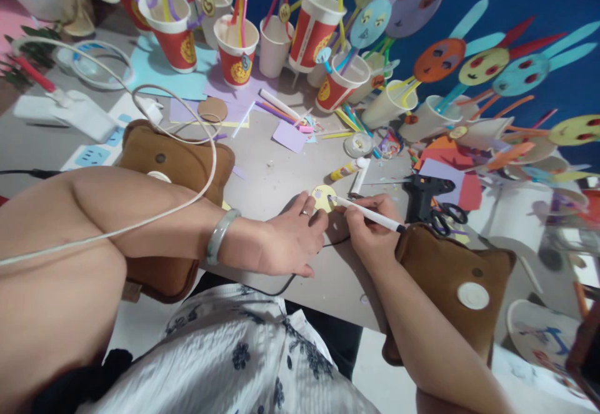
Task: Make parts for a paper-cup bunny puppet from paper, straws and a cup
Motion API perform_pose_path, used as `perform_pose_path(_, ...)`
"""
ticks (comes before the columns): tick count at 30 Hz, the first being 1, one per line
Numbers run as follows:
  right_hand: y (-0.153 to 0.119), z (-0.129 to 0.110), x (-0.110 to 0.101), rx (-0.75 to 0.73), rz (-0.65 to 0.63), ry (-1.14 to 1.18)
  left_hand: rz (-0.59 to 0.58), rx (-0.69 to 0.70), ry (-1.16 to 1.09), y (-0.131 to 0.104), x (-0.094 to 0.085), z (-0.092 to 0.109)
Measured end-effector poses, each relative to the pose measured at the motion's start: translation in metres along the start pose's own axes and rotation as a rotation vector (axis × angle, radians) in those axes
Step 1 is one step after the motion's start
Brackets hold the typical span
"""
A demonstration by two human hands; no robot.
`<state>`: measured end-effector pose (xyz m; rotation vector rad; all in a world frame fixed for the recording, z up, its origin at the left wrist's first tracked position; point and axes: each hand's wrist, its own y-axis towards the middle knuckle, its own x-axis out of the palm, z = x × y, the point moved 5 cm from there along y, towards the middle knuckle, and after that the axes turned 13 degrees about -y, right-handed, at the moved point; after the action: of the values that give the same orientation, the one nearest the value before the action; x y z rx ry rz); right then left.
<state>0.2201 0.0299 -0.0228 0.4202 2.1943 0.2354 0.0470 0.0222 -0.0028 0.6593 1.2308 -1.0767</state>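
A small yellow paper disc [320, 206] lies on the table in front of me, with a drawn lashed eye on its left part and a dark mark under the pen tip. My left hand [291, 236] rests flat beside it, fingers stretched, the fingertips at the disc's lower left edge. Pinched in my right hand [374, 229] is a slim white marker [370, 214], its tip on the disc's right part and its dark end toward the lower right. A jade-like bangle [220, 239] circles my left wrist.
Brown cushions [469, 264] lie by both forearms. A black glue gun [424, 189] and scissors [447, 217] are on the right. A yellow marker [345, 169] lies beyond the disc. Paper cups [237, 57] with paper-faced figures line the back. A white cable [213, 164] crosses my left arm.
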Motion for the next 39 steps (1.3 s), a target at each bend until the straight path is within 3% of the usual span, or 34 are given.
perform_pose_path(39,0.002,-0.013,-0.002,-0.016,-0.005,-0.025,0.027,-0.004,-0.001,0.0,0.0,0.0)
